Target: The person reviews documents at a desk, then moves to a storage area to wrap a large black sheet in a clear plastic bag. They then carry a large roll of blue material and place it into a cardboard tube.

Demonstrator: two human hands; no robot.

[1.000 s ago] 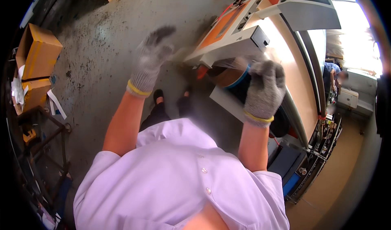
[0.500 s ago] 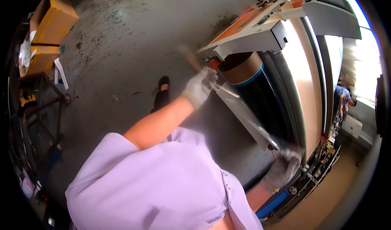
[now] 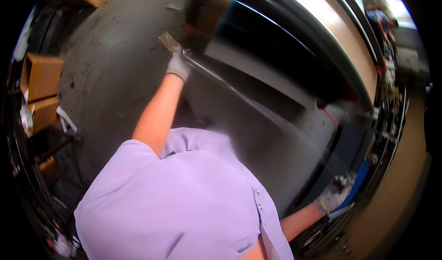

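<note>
My left hand (image 3: 178, 65), in a light work glove, is closed at the end of a long, clear, shiny strip of film (image 3: 230, 89). A short, flat, tan piece (image 3: 169, 41) sticks out beyond its fingers. Toward the lower right the film spans to my right hand (image 3: 336, 194), also gloved, whose fingers are curled; motion blurs the film at that end, and I cannot make out its edge. Beyond the film lies the machine's large black roller (image 3: 271, 43), with a pale panel (image 3: 258, 71) along its near side.
The machine's pale sheet surface (image 3: 343, 39) rises at the upper right. Cardboard boxes (image 3: 44, 75) stand at the left by a dark metal frame. A blue panel (image 3: 359, 181) and a cluttered rack lie near my right hand. Another person (image 3: 380, 23) is at the far right.
My hands have moved farther apart, left hand leftward and up, right hand rightward and down, with the film stretched between them. The film has come away from the roller, and my view has shifted.
</note>
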